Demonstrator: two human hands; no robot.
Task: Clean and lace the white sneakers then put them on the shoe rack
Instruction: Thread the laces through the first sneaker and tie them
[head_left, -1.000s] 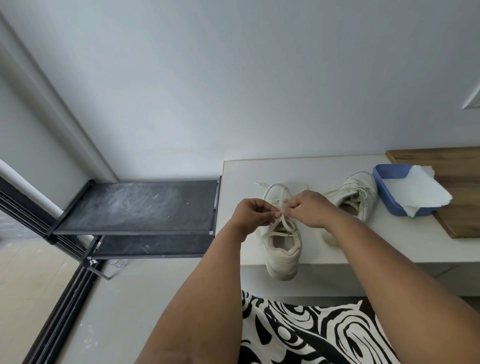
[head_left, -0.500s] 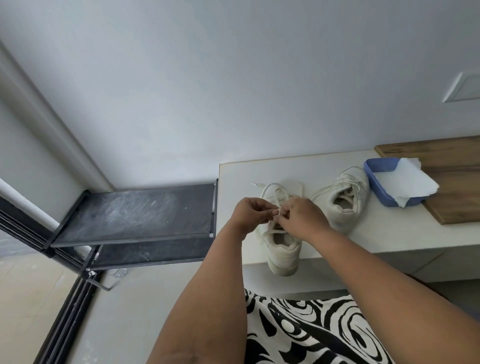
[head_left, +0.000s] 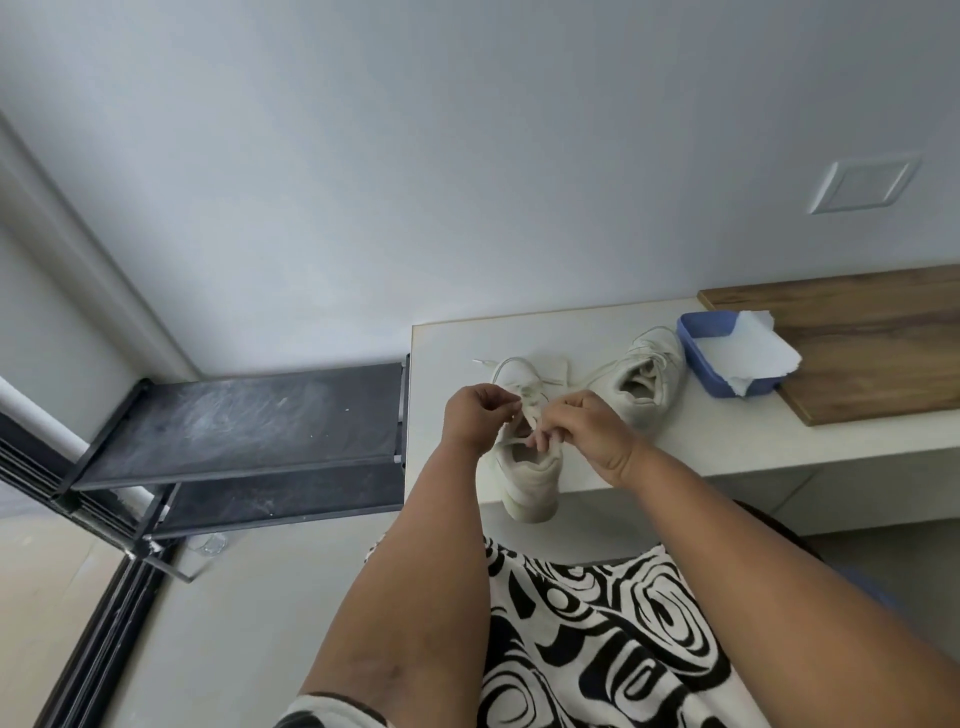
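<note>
A white sneaker (head_left: 532, 475) stands on the white table (head_left: 727, 441), its heel over the front edge. My left hand (head_left: 475, 413) pinches the white lace (head_left: 511, 364) above the shoe's left side. My right hand (head_left: 584, 434) pinches the lace over the shoe's opening, fingers curled down onto it. Both hands hide the tongue and eyelets. The second white sneaker (head_left: 649, 379) lies further back to the right, its laces loose. The black shoe rack (head_left: 244, 421) stands left of the table with two bare shelves.
A blue tub (head_left: 711, 338) with a white paper towel (head_left: 748, 353) sits by the second sneaker, against a wooden board (head_left: 857, 338). A grey wall rises behind. My black-and-white patterned lap (head_left: 597, 649) is below the table edge.
The view has tilted and shifted slightly left. My hands have drawn a little apart, and the right one has dropped toward the shoe's opening with the lace.
</note>
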